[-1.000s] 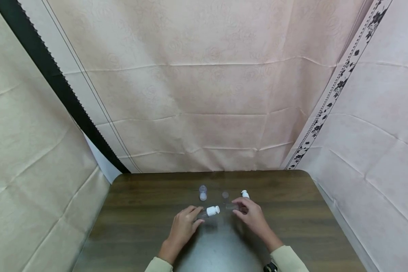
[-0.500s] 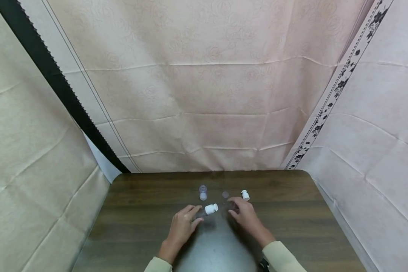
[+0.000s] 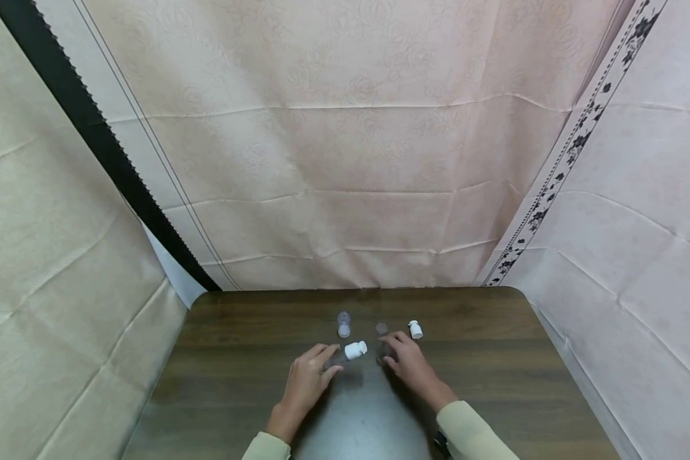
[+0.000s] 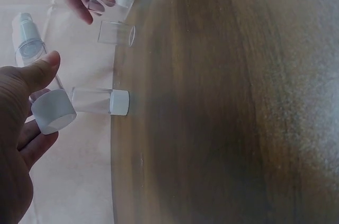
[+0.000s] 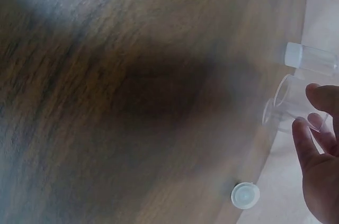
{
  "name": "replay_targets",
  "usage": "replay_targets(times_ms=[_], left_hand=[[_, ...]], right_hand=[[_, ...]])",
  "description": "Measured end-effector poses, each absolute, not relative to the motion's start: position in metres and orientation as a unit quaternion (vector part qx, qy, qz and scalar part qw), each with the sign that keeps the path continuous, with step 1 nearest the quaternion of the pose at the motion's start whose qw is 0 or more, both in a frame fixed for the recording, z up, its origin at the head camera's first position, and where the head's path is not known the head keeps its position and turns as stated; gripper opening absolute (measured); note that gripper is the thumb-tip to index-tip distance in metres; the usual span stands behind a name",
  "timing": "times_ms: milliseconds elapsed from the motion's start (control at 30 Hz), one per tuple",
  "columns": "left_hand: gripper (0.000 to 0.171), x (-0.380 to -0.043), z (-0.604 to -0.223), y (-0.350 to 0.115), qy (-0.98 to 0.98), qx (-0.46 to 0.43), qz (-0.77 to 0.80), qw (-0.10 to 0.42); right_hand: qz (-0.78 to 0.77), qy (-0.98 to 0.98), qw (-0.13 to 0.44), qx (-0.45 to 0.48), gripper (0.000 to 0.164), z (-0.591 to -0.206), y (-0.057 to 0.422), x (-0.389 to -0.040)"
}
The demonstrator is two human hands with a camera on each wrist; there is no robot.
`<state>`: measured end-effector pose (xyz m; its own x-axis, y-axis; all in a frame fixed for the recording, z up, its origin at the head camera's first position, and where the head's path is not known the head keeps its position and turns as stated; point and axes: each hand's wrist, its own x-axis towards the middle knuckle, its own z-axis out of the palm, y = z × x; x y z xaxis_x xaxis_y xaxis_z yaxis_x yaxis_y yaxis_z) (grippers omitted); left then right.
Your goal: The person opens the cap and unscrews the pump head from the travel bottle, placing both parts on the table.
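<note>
The left grip (image 3: 310, 377) was curled, thumb against fingers, round a clear bottle (image 4: 54, 78), held tilted at the left of the left wrist view. Its white end (image 4: 54, 112) pointed toward the bottom of that frame, while a narrower whitish top (image 4: 28, 27) pointed up and left; a pale inner part showed through the wall near that top.

The right grip (image 3: 412, 365) was partly closed, thumb and fingertips pinching a clear cup (image 5: 291, 96) at the right of the right wrist view. The cup's round rim faced left there, and fingers showed through its see-through wall.

Further out, a second clear cup (image 4: 115, 33) sat on the desk (image 3: 218, 390), near the held one in the upper left of the left wrist view. A standing clear container (image 4: 91, 100) with a white base (image 4: 119, 102) stood just above the frame's middle in that view. A white cap piece (image 3: 416, 329) rested right of these in the head view, just above the right grip. A pale cloth (image 3: 345, 160) filled the upper middle of the head view behind the desk.
</note>
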<state>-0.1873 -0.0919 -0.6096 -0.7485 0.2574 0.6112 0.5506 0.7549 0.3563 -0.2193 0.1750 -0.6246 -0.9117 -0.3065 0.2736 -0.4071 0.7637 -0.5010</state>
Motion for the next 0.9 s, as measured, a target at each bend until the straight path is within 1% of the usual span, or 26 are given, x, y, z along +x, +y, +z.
replay_targets(times_ms=[133,200,567,767,900], left_hand=[[0.048,-0.187,-0.609,-0.092,-0.895,-0.225,-0.271,0.273],[0.048,-0.187,-0.608,-0.091,-0.896,-0.225,-0.270,0.273],[0.050,-0.188,-0.612,-0.090,-0.888,-0.232,-0.276,0.284],[0.050,-0.187,-0.612,-0.089,-0.891,-0.229,-0.283,0.272],[0.050,-0.186,-0.613,-0.089,-0.892,-0.227,-0.284,0.271]], right_hand=[[0.279,-0.940,0.059,0.189,0.048,-0.629,0.173,-0.222],[0.276,-0.941,0.054,0.189,0.048,-0.631,0.172,-0.224],[0.270,-0.942,0.054,0.193,0.044,-0.640,0.170,-0.225],[0.263,-0.948,0.043,0.176,0.045,-0.639,0.170,-0.223],[0.273,-0.945,0.059,0.173,0.046,-0.636,0.173,-0.220]])
